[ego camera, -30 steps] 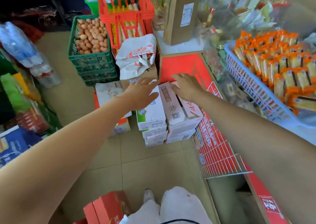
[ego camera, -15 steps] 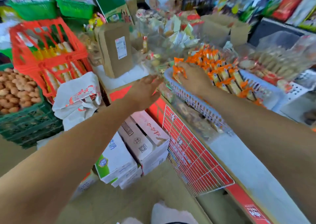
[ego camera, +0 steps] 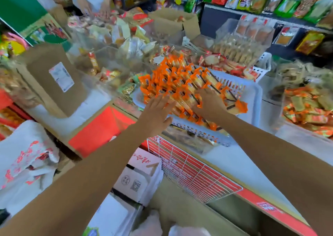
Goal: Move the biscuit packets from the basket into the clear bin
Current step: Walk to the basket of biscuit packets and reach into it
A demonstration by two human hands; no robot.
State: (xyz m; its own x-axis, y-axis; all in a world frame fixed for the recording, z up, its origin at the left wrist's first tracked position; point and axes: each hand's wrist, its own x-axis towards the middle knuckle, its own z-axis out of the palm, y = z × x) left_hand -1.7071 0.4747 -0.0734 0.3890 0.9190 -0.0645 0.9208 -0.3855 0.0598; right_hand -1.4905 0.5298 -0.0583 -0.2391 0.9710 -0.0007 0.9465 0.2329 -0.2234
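Observation:
A white plastic basket [ego camera: 252, 95] sits on the counter, packed with several orange biscuit packets [ego camera: 182, 80] standing in rows. My left hand [ego camera: 156, 113] hovers over the basket's near left corner, fingers straight and spread, holding nothing. My right hand [ego camera: 210, 104] lies palm down on the packets at the basket's front, and its fingertips are partly hidden among them. A clear bin [ego camera: 297, 136] at the right edge holds a loose pile of similar orange packets. Another clear bin [ego camera: 115, 62] stands behind and left of the basket.
A tall brown cardboard box [ego camera: 52, 80] stands on the counter to the left. A white wire rack [ego camera: 189, 172] hangs off the counter front above white cartons [ego camera: 140, 178] on the floor. Another person's hands [ego camera: 95, 8] work at the far side. Snack shelves line the back wall.
Both my hands have risen from the cartons on the floor to the basket. The right hand now rests on the orange packets, and the view has swung up to the counter.

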